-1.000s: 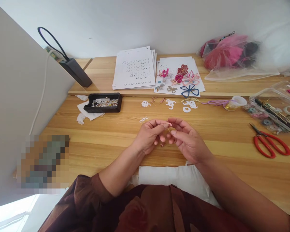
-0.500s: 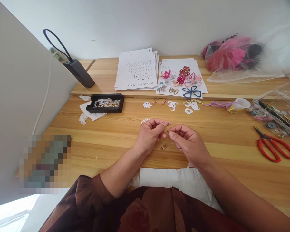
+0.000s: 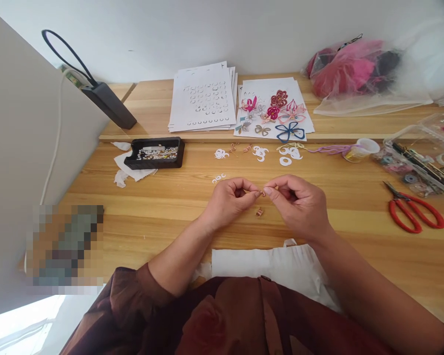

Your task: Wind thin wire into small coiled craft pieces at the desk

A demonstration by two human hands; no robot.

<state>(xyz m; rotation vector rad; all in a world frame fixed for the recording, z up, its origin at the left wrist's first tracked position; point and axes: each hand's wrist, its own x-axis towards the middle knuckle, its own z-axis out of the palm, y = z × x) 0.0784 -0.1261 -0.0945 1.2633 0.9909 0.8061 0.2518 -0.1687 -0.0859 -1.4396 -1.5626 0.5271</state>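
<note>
My left hand (image 3: 232, 199) pinches a tiny reddish-brown loop (image 3: 263, 194), which looks wound with thread, between thumb and forefinger. From the other side, my right hand (image 3: 295, 201) pinches at the same loop, its fingertips almost meeting those of the left. Just below the fingertips is a small copper-coloured bobbin of thread (image 3: 259, 212); whether it hangs or rests on the wood cannot be told. Beyond the hands lie small white paper crescents (image 3: 219, 178), more paper cut-outs (image 3: 259, 153) and several copper-coloured curled pieces (image 3: 247, 148).
Red-handled scissors (image 3: 416, 212) lie at right, near a clear plastic box (image 3: 425, 148) of supplies. A black tray (image 3: 155, 153) holds beads at left. Flower ornaments (image 3: 274, 113) and punched paper sheets (image 3: 203, 98) are on the raised back ledge. White cloth (image 3: 259, 261) lies at the front edge.
My right hand has risen slightly, and both hands' fingertips have come together at the small loop. The bobbin has shifted a little up and right. The whole view has tilted slightly.
</note>
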